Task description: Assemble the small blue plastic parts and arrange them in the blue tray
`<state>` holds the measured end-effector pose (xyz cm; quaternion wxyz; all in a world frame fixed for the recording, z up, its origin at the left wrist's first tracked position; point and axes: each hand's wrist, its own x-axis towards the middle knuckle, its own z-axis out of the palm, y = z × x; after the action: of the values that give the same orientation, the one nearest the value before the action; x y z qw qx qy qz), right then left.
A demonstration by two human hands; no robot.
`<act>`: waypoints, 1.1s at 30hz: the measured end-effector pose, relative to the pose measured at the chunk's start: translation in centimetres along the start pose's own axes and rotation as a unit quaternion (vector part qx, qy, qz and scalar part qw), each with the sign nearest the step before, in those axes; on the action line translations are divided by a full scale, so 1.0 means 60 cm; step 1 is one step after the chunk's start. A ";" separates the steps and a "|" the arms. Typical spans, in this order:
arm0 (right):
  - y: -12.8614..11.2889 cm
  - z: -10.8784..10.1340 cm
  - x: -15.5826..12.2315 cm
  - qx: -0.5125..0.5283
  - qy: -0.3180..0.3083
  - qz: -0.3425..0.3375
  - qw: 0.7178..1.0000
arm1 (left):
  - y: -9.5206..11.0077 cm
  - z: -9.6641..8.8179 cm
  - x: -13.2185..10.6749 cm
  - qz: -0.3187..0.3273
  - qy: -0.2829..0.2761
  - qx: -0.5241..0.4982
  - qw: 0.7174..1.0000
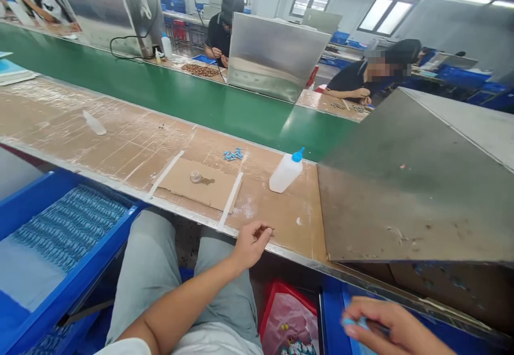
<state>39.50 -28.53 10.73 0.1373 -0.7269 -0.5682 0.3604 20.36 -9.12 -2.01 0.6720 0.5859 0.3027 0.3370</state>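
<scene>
My left hand (252,243) rests at the front edge of the workbench, thumb and forefinger pinched together. Whatever lies between those fingertips is too small to make out. Low on the right, my right hand (387,323) is over a blue bin (337,312), somewhat blurred, its fingers closed around small light-blue pieces (356,322). A loose pile of similar small blue pieces (233,155) lies on the bench. In front of me a cardboard sheet (180,183), taped down at both sides, carries a small clear round dish (195,176).
A white squeeze bottle (286,173) with a blue cap lies tilted on the bench. A large metal box (413,183) stands at right. Behind runs a green conveyor belt (193,98), with people working beyond it. A blue tray (68,232) of blue pieces sits left; a red bin (277,291) is below.
</scene>
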 end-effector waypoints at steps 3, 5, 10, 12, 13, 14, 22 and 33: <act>-0.097 0.054 0.095 -0.022 0.018 -0.149 0.989 | 0.034 -0.004 -0.021 -0.173 -0.047 -0.336 0.925; -0.147 0.091 0.175 -0.071 0.131 -0.255 0.956 | 0.057 -0.022 -0.027 -0.264 -0.085 -0.476 0.834; -0.223 0.174 0.332 -0.211 0.270 -0.415 0.843 | 0.100 -0.116 -0.016 -0.278 -0.039 -0.585 0.761; -0.246 0.192 0.364 -0.227 0.266 -0.444 0.825 | 0.112 -0.155 -0.009 -0.240 -0.004 -0.593 0.769; -0.257 0.198 0.376 -0.231 0.258 -0.456 0.820 | 0.116 -0.172 -0.007 -0.223 0.018 -0.599 0.769; -0.267 0.201 0.386 -0.232 0.250 -0.470 0.814 | 0.120 -0.186 -0.004 -0.208 0.040 -0.606 0.767; -0.327 0.162 0.435 -0.260 0.230 -0.544 0.764 | 0.138 -0.240 0.027 -0.121 0.166 -0.627 0.752; -0.378 0.066 0.471 -0.146 0.111 -0.607 0.773 | 0.173 -0.274 0.075 -0.073 0.090 -0.573 0.812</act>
<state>23.00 3.97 11.33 0.2817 -0.2777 -0.9179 0.0314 8.83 5.00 6.07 0.8782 0.0382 0.1562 0.4504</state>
